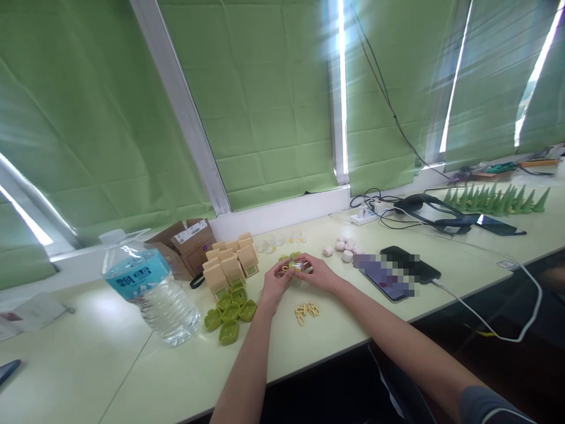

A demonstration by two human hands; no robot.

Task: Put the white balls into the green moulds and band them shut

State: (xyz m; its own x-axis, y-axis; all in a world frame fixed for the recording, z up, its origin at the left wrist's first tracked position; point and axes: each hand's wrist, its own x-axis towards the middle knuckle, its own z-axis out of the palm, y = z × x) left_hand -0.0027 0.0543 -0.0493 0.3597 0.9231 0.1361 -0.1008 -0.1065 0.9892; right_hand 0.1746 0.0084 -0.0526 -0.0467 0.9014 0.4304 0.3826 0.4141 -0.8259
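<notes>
My left hand [276,282] and my right hand [316,272] meet above the table, fingers closed around a small green and clear plastic piece [297,267]. Its exact kind is too small to tell, and fingertips partly cover it. Just below my hands lie several pale yellow loops [307,311]. To the left is a cluster of green flower-shaped cups [230,312], with upright beige blocks [230,264] behind it. Small transparent pieces with yellow centres [282,240] lie beyond my hands. Several pale pink, rounded pieces [347,256] are to the right.
A large water bottle [152,288] stands at left before an open cardboard box [185,247]. Two phones [388,280] [410,265] lie at right, one with a white cable. Farther off are a black headset [435,212], a power strip [371,215] and green cones [498,199].
</notes>
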